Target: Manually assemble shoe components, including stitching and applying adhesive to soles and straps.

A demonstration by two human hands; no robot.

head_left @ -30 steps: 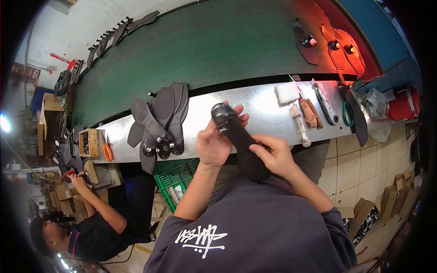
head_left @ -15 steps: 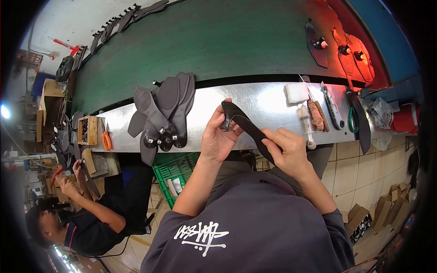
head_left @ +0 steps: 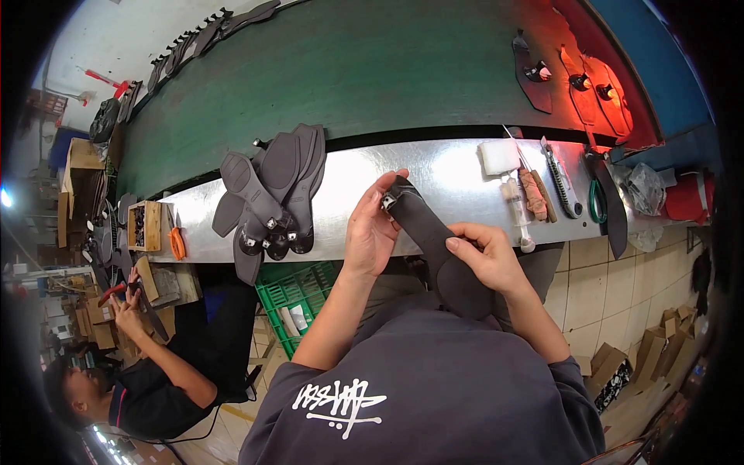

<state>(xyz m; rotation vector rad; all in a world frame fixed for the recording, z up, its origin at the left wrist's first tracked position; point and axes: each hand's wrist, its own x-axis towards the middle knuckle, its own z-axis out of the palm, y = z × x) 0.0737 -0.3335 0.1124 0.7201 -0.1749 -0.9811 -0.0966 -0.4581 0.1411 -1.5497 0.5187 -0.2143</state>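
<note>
A black shoe sole with a small heel (head_left: 425, 225) is held in front of me, over the near edge of the metal ledge (head_left: 411, 159). Its flat underside faces up and its wide toe end points toward my lap. My left hand (head_left: 370, 232) grips the heel end, fingers behind it. My right hand (head_left: 490, 260) pinches the sole's right edge near the middle, thumb on top. To the left, a pile of similar heeled soles (head_left: 271, 174) lies fanned across the ledge and the green belt (head_left: 372, 70).
Right on the ledge lie a white pad (head_left: 498, 157), a syringe-like tube (head_left: 517, 213), a cutter knife (head_left: 559, 178) and green-handled scissors (head_left: 597, 203). Soles lie under red light (head_left: 581, 85). Left are an orange-handled tool (head_left: 177, 243), wooden box (head_left: 145, 226), green crate (head_left: 283, 294) and co-worker (head_left: 147, 387).
The sole has turned from edge-on to showing its broad underside, toe end swung toward me. My right hand has shifted slightly along its edge. The co-worker's hands have moved closer together.
</note>
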